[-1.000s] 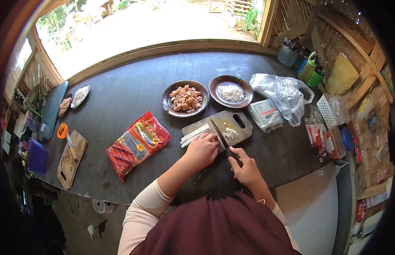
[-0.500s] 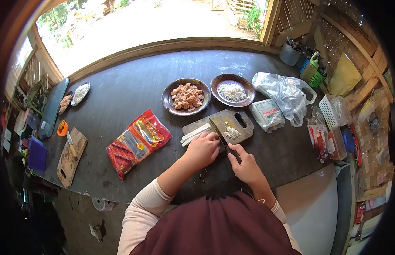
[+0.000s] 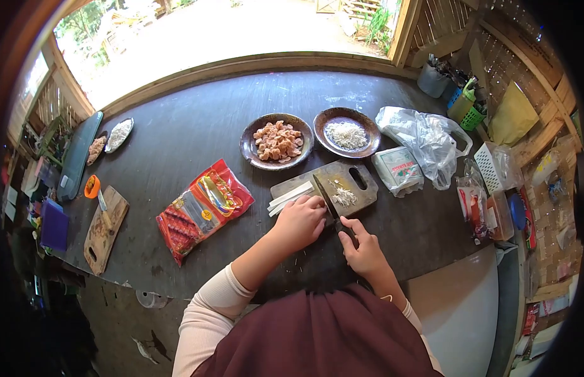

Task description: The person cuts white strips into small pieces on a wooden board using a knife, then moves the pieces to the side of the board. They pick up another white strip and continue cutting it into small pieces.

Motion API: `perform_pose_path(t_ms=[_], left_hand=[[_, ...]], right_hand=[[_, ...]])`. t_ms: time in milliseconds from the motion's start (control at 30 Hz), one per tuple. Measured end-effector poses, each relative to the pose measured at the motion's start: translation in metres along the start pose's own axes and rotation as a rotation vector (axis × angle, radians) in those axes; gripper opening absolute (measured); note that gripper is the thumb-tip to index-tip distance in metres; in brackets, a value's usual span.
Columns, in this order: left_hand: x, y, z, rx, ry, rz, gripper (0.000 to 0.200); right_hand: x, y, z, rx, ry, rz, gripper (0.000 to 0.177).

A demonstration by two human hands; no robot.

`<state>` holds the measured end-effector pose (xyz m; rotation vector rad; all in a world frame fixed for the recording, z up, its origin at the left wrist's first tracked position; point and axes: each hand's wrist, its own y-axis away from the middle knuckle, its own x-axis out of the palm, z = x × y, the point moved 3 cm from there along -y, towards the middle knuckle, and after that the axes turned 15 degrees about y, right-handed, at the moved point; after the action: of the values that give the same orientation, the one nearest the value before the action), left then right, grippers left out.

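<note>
My left hand point(image 3: 300, 220) presses its curled fingers onto flat white strips point(image 3: 290, 198) on a worn wooden cutting board point(image 3: 331, 171). In my right hand point(image 3: 363, 250) is the dark handle of a knife point(image 3: 324, 196), its blade standing across the strips' right ends, right beside my left fingertips. Thin white shreds point(image 3: 344, 196) lie in a small heap to the right of the blade. Behind the board, a brown plate point(image 3: 371, 149) carries more white shreds, and a brown bowl point(image 3: 246, 152) holds pinkish-brown sliced pieces.
To the left lies a red sausage packet point(image 3: 204, 210). Farther left are a second board point(image 3: 108, 232) with a small knife and an orange cup point(image 3: 92, 186). A white wrapped pack point(image 3: 398, 171) and a plastic bag point(image 3: 424, 141) sit right of the board.
The knife and my right hand have shifted very slightly to the right. My left hand stays on the strips; the view has tilted a little.
</note>
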<state>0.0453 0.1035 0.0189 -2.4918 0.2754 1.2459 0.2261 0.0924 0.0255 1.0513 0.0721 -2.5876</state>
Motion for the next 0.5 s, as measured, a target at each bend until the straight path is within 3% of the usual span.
perform_pose_path(t_ms=[100,200,267,500], left_hand=[[0.002,0.0,0.001,0.015,-0.001,-0.005,0.025],[0.001,0.002,-0.001,0.025,-0.021,0.022,0.024],[0.0,0.002,-0.003,0.026,-0.038,0.023,0.023],[0.001,0.002,-0.007,0.079,-0.005,0.05,0.021]], right_hand=[[-0.004,0.001,0.003,-0.03,0.023,-0.026,0.034],[-0.008,0.006,0.006,0.115,0.026,0.105,0.034],[-0.005,0.009,-0.001,-0.031,0.006,-0.014,0.035],[-0.009,0.01,-0.001,-0.036,-0.035,-0.05,0.035]])
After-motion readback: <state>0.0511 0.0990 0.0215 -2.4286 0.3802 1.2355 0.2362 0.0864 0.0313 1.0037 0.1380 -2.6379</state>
